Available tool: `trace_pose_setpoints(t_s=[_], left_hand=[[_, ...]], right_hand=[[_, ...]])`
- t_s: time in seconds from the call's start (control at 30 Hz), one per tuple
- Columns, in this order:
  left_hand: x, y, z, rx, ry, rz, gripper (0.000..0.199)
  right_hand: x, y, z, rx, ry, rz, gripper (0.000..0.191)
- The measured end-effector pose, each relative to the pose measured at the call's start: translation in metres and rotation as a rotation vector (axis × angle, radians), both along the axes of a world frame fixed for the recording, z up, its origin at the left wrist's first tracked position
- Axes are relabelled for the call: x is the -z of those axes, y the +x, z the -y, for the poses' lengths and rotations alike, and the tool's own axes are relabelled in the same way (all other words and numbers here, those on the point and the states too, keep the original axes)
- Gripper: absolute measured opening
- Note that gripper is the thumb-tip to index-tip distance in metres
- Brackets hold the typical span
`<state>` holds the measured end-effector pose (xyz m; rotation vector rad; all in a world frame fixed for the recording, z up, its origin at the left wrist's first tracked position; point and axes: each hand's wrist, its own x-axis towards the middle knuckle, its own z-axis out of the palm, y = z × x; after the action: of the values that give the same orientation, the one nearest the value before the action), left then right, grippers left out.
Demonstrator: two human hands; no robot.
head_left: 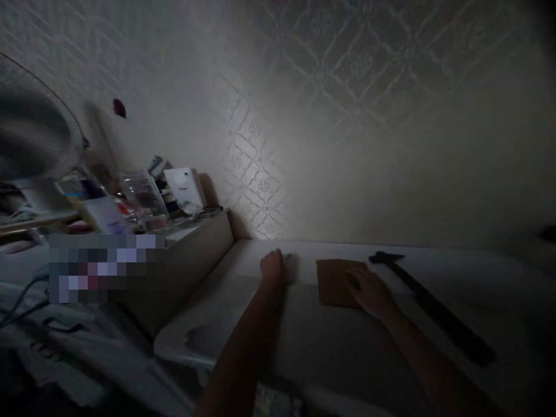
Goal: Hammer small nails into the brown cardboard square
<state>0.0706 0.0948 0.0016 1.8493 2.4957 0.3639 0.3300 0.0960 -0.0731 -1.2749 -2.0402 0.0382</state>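
A patterned wall (pixel 391 185) backs the pale tabletop (pixel 330 353). A dark hammer (pixel 438 310) lies at the right, its head toward the wall. Between it and the left hand, a brown board (pixel 332 288) lies on the tabletop; it looks light, stiff and dry, best held by opposite edges. The right hand (pixel 367 289) rests over its right side, thumb and fingers slightly parted; whether it grips, I cannot tell. The left hand (pixel 272 267) is curled, well apart from the board, its contents unclear.
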Motion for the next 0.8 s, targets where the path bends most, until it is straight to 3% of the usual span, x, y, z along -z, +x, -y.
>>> trace_pose_setpoints(t_s=[0.23,0.4,0.63,0.8], left_hand=[[-0.010,0.039,-0.005,0.027,0.248,0.497,0.027],[-0.006,0.074,-0.013,0.107,0.244,0.706,0.030],[0.008,0.086,-0.004,0.141,0.175,0.750,0.026],[0.008,0.090,0.004,0.178,0.140,0.695,0.019]], right_hand=[[-0.002,-0.001,0.000,-0.014,-0.005,-0.015,0.031],[-0.003,-0.002,0.002,-0.007,-0.024,0.005,0.033],[-0.006,-0.004,0.004,0.014,-0.028,0.027,0.030],[-0.012,-0.006,0.009,0.036,-0.054,0.027,0.030]])
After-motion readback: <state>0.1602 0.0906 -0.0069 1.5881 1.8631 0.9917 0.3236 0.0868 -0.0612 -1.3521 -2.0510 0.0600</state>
